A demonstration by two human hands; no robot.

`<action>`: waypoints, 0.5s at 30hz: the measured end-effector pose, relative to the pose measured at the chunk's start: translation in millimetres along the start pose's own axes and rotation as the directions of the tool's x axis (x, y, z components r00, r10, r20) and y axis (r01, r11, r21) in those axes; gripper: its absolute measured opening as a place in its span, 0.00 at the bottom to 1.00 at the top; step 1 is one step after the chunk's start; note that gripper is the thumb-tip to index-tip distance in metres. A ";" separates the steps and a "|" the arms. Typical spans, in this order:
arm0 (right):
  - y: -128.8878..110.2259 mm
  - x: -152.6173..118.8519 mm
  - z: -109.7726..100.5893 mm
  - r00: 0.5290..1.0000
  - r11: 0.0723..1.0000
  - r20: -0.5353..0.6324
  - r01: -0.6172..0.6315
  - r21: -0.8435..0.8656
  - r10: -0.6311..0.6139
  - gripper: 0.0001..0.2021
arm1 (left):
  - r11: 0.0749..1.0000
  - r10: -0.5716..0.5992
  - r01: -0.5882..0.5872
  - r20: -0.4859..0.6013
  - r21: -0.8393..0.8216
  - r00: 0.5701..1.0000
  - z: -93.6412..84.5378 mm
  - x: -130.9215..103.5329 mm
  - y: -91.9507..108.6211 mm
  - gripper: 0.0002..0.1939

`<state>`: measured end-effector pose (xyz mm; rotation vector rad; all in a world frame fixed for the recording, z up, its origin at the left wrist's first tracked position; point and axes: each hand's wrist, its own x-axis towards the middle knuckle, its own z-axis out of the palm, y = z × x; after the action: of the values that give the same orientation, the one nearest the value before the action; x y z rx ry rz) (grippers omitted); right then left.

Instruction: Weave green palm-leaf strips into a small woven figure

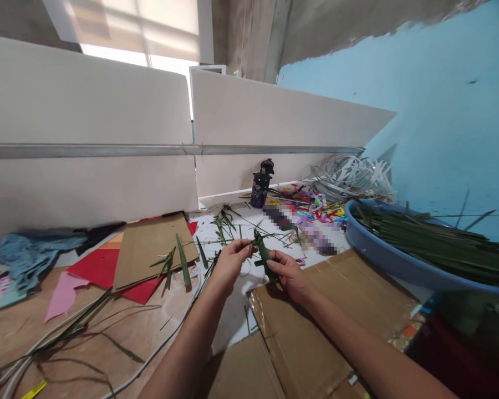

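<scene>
A folded green leaf strip point(264, 254) is held between my two hands, above a white sheet on the floor. My left hand point(235, 260) pinches its upper end, where thin strands stick out. Around the lower part of the leaf, my right hand point(289, 270) closes with thumb and fingers. Loose leaf scraps point(224, 221) lie just beyond my left hand. Two cut leaf pieces point(183, 263) rest further left, near a brown cardboard sheet point(149, 244). What the fingertips cover of the leaf is hidden.
A blue basin point(353, 224) full of long green leaves stands at the right. A dark bottle point(260, 188) with its lid up stands by the white panels. Cardboard point(336, 299) lies under my right arm. White strapping coils point(349, 177) and coloured strips point(316, 206) fill the back right.
</scene>
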<state>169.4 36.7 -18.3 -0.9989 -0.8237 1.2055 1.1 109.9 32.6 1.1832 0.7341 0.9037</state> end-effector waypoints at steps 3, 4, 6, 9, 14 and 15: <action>-1.3 -0.6 1.2 1.000 1.000 0.017 -0.003 0.009 0.003 0.22 | 1.000 0.011 -0.011 0.018 -0.018 1.000 0.4 1.2 -1.5 0.15; -1.8 -0.9 1.4 1.000 1.000 0.025 -0.003 0.009 0.003 0.21 | 1.000 0.015 -0.014 0.020 -0.025 1.000 0.3 1.6 -2.0 0.16; -2.5 -1.5 1.5 0.999 1.000 0.034 -0.003 0.008 0.002 0.21 | 0.999 0.023 -0.022 0.022 -0.035 0.999 -0.1 2.4 -3.1 0.18; -2.7 -2.2 1.4 1.000 1.000 0.030 -0.001 0.013 0.001 0.21 | 0.999 0.034 -0.033 0.023 -0.040 0.999 -0.3 3.1 -5.0 0.18; -1.3 -4.3 1.6 0.999 0.999 0.051 -0.017 0.047 0.015 0.20 | 0.998 0.059 -0.059 0.004 -0.023 0.998 -0.7 5.5 -10.5 0.17; -1.1 -4.6 1.8 0.998 0.998 0.059 -0.023 0.053 0.020 0.20 | 0.998 0.062 -0.062 0.000 -0.017 0.998 -1.0 6.2 -11.7 0.16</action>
<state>167.3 32.4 -16.6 -0.9346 -0.8237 1.2735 5.5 114.4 20.9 1.1962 0.6912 0.9601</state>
